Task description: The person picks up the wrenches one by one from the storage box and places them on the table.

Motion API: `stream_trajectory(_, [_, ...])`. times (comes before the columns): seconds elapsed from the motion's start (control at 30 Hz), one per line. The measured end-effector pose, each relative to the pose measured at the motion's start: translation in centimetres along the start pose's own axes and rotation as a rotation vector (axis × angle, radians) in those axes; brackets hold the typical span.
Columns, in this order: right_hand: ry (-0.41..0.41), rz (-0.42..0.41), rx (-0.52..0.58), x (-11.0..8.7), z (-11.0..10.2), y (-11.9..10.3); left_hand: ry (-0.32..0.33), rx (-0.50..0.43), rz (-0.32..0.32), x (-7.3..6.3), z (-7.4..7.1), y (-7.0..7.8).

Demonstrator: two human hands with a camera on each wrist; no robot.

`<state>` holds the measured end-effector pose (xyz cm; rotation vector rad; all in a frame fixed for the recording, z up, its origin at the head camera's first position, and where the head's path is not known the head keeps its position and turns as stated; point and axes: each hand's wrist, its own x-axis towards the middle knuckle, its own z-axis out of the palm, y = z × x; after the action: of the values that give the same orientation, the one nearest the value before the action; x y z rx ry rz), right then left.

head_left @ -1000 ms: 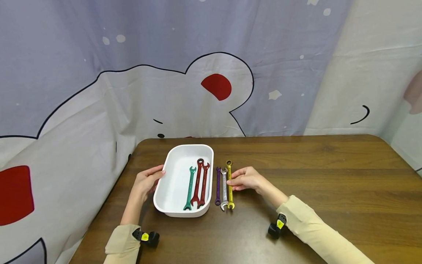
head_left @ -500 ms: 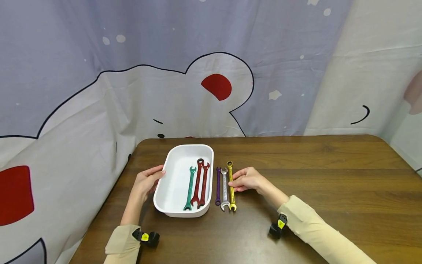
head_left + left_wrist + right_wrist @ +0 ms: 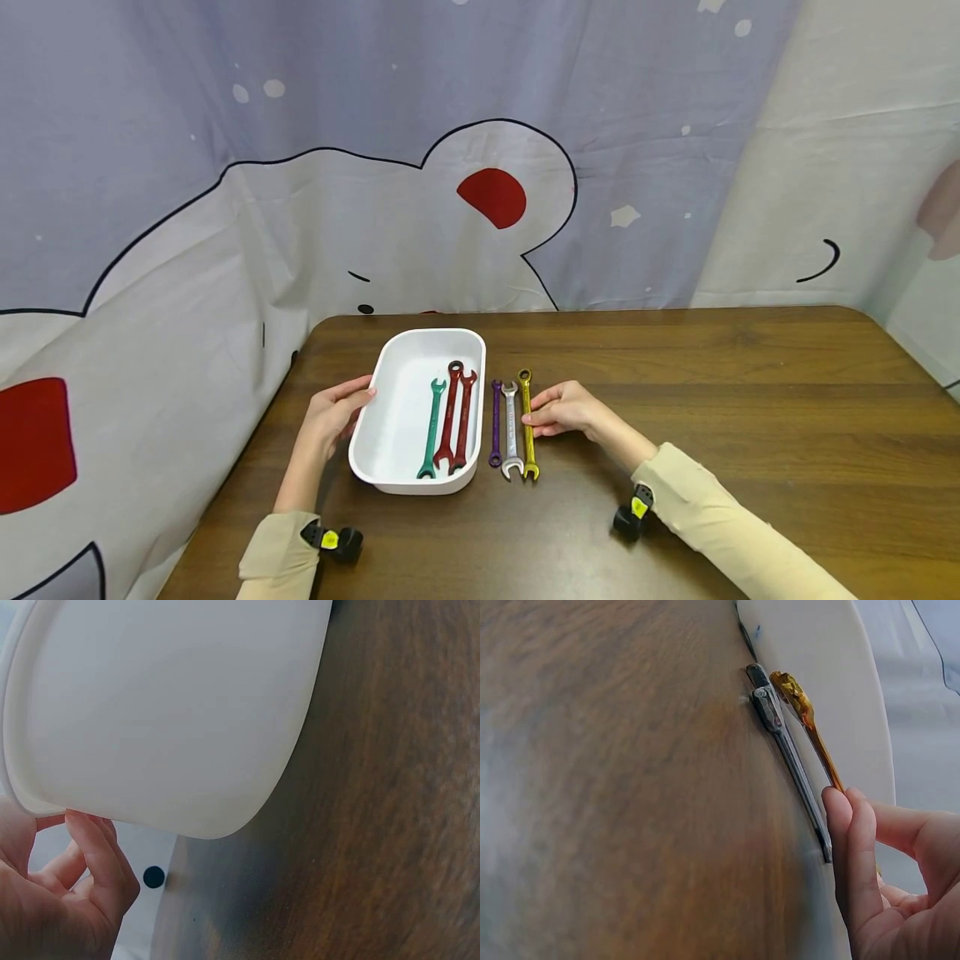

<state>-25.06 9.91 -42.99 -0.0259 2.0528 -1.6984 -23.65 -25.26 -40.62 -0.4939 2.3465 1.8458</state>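
My left hand (image 3: 333, 414) holds the left rim of a white plastic tub (image 3: 397, 417), thumb over the edge. Inside the tub lie a green wrench (image 3: 432, 429) and two red wrenches, one ring-ended (image 3: 449, 417) and the other (image 3: 465, 421) close beside it. To the tub's right, a purple wrench (image 3: 496, 423) and a silver wrench (image 3: 512, 429) lie side by side on the table. Between thumb and fingers, my right hand (image 3: 566, 410) pinches a yellow wrench (image 3: 528, 450) at mid-shaft. In the right wrist view, the yellow wrench (image 3: 821, 746) appears raised above the silver one.
A brown wooden table (image 3: 712, 392) carries everything and extends far to the right. Behind it hangs a printed curtain (image 3: 637, 150). Black wrist cameras sit at the left cuff (image 3: 345, 543) and the right cuff (image 3: 628, 522).
The yellow wrench has shifted slightly right and nearer in my right hand, widening its gap from the silver wrench. My left hand and the tub have stayed put.
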Motion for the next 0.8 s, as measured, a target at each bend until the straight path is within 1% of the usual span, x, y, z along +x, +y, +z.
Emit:
stream_trajectory(0.27, [-0.003,0.006,0.0,0.3,-0.15,0.2,-0.004,-0.016,-0.003,0.04,-0.01,-0.02])
stream_trajectory(0.8, [0.005,0.027,-0.01,0.52,-0.37,0.2,-0.001,-0.019,-0.015,0.02,0.05,-0.06])
